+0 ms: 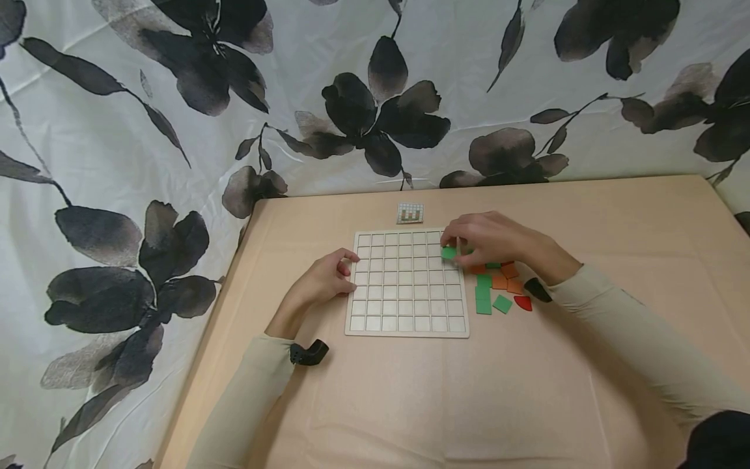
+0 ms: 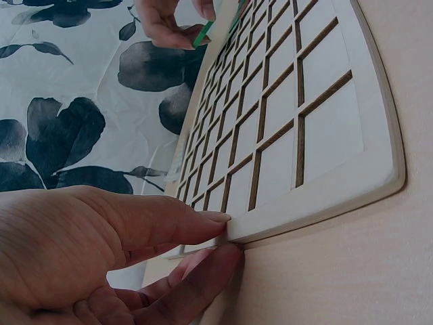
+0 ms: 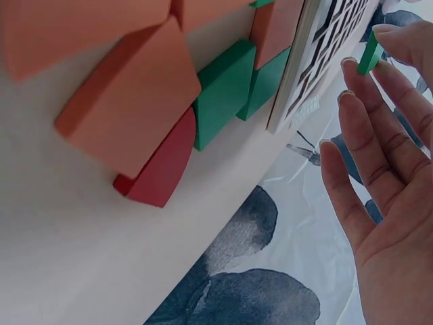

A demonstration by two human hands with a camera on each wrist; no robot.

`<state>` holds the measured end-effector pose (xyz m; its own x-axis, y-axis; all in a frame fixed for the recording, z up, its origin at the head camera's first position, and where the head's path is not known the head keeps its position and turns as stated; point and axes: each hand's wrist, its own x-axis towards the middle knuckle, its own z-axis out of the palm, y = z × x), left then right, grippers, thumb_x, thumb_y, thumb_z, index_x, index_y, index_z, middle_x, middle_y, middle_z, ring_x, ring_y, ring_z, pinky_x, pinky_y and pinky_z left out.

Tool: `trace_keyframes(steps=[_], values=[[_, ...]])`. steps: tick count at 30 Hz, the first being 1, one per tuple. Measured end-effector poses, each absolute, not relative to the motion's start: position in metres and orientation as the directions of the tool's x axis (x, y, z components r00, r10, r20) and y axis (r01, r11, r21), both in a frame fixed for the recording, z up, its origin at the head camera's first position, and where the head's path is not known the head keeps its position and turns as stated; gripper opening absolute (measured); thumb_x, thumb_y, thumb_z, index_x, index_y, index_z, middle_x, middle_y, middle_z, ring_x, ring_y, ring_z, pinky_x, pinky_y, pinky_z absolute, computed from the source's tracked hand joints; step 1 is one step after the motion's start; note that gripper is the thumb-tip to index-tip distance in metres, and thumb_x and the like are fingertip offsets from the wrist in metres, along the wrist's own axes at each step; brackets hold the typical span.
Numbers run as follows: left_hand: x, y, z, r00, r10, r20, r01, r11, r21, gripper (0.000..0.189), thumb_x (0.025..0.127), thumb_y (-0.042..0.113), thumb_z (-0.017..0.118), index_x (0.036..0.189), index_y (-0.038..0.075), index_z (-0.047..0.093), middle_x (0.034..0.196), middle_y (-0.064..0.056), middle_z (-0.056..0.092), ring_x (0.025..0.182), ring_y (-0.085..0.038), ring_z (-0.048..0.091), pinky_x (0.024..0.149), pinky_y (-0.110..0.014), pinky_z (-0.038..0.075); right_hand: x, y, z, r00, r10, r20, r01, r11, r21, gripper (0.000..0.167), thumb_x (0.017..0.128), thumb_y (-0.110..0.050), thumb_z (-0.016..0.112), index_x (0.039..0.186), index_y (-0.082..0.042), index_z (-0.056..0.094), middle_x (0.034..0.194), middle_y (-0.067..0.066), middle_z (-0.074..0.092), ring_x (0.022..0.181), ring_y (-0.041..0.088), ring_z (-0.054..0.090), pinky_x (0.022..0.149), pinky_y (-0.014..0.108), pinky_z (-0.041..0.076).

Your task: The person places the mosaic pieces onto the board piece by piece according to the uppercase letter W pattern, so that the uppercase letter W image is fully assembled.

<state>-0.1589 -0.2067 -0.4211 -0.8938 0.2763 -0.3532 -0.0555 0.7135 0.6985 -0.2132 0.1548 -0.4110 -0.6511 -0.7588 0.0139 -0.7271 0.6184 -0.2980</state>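
Note:
A pale wooden grid board with square cells lies flat on the table. At its left edge my left hand pinches the frame between thumb and fingers, which the left wrist view shows up close. My right hand is over the board's upper right corner. Between its thumb and fingertips it pinches a green square tile, held above the board. Right of the board lie loose tiles: green squares, orange pieces and a red piece with a curved side. My right hand hides part of this group.
Behind the board lies a small card with a printed grid. The light wooden table ends at the back and left, where a white cloth with dark flowers hangs.

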Motion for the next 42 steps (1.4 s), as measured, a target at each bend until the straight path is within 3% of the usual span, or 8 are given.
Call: trace_keyframes(steps=[15, 24, 42], values=[[-0.160, -0.206, -0.421, -0.892, 0.278, -0.356, -0.058, 0.712, 0.700, 0.055, 0.086, -0.004, 0.075, 0.136, 0.008, 0.054, 0.098, -0.010, 0.051, 0.081, -0.021, 0.052, 0.066, -0.027, 0.050, -0.215, 0.143, -0.414, -0.629, -0.777, 0.017, -0.741, 0.594, -0.313, 0.027, 0.086, -0.031, 0.076, 0.110, -0.021, 0.073, 0.098, -0.006, 0.065, 0.088, 0.014, 0.059, 0.074, 0.031, 0.048], [-0.161, -0.206, -0.421, -0.892, 0.275, -0.358, -0.061, 0.712, 0.699, 0.055, 0.086, -0.004, 0.075, 0.135, 0.009, 0.054, 0.098, -0.010, 0.051, 0.081, -0.021, 0.052, 0.066, -0.027, 0.051, -0.216, 0.139, -0.416, -0.609, -0.793, 0.020, -0.758, 0.575, -0.309, 0.024, 0.086, -0.028, 0.074, 0.108, -0.019, 0.073, 0.094, -0.006, 0.065, 0.084, 0.010, 0.055, 0.071, 0.030, 0.046], [-0.161, -0.205, -0.421, -0.892, 0.274, -0.359, -0.070, 0.701, 0.709, 0.055, 0.086, -0.004, 0.075, 0.135, 0.008, 0.054, 0.098, -0.011, 0.051, 0.082, -0.021, 0.050, 0.066, -0.028, 0.049, -0.217, 0.129, -0.421, -0.586, -0.810, 0.011, -0.781, 0.562, -0.273, 0.023, 0.085, -0.026, 0.076, 0.107, -0.020, 0.072, 0.093, -0.005, 0.062, 0.082, 0.012, 0.054, 0.071, 0.032, 0.046]])
